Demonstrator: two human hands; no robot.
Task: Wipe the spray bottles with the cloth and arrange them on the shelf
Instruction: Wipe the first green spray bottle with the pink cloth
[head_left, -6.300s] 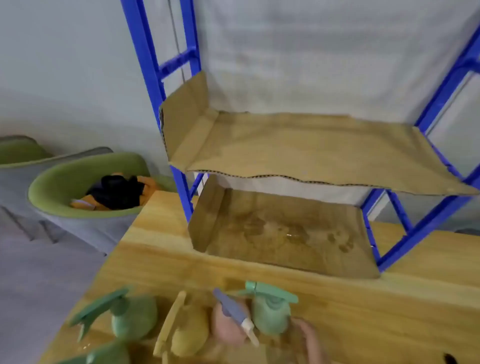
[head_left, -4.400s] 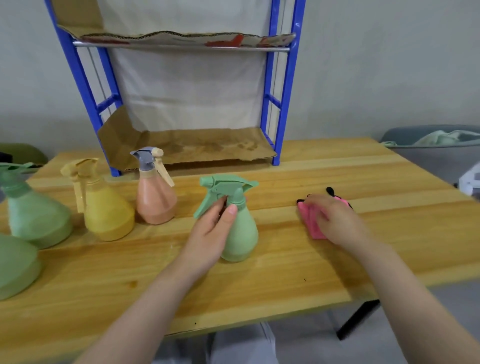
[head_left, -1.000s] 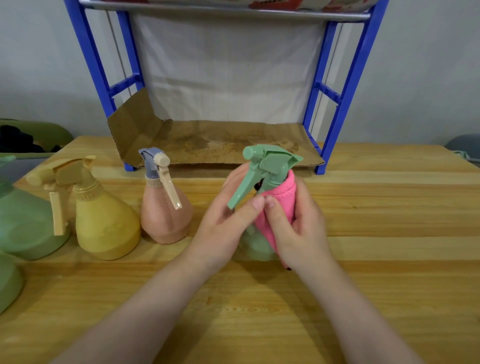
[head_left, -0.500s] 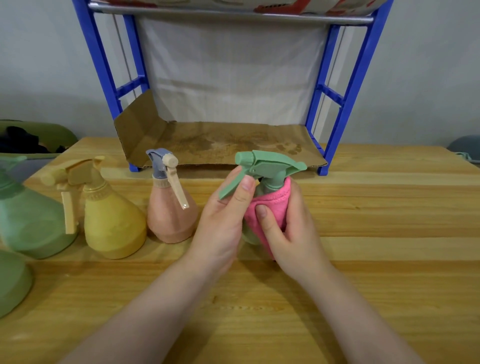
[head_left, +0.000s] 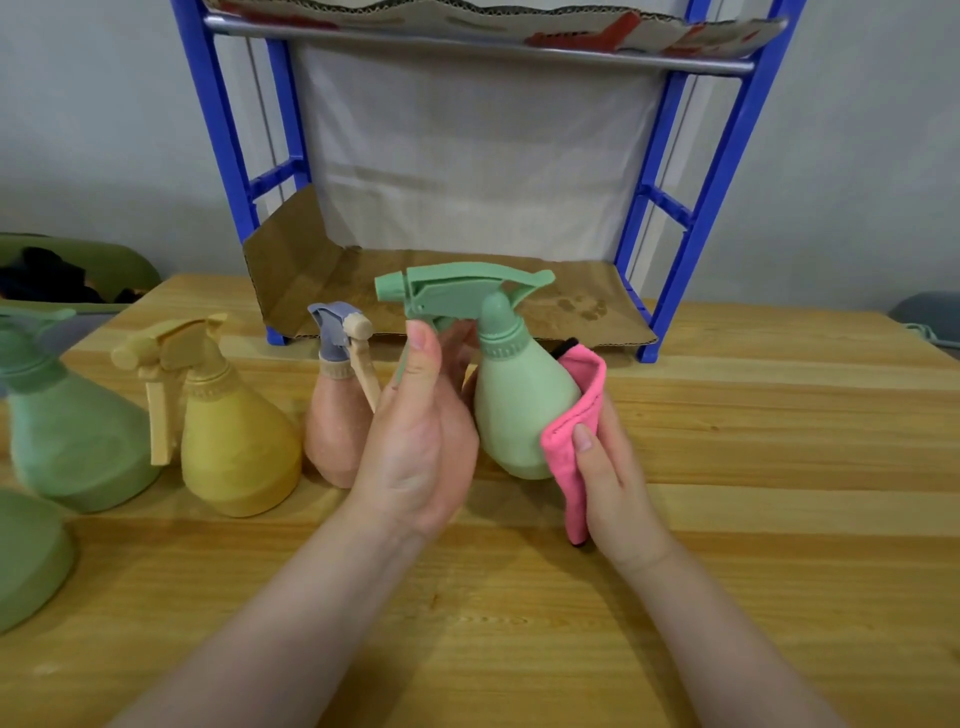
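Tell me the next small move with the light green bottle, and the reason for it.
Probably sweep the pink cloth round the light green plastic spray bottle. The right hand presses the cloth to the bottle's right flank only, the left hand steadies the trigger side, and the blue shelf's cardboard-lined bottom tier holds no bottle.

The lower shelf (head_left: 457, 291) lies open at the front between its blue posts (head_left: 675, 249). On the surface (head_left: 727, 467), the pink bottle (head_left: 335, 431), yellow bottle (head_left: 234, 447) and dark green bottle (head_left: 67, 431) crowd the left approach; the right side is bare wood.
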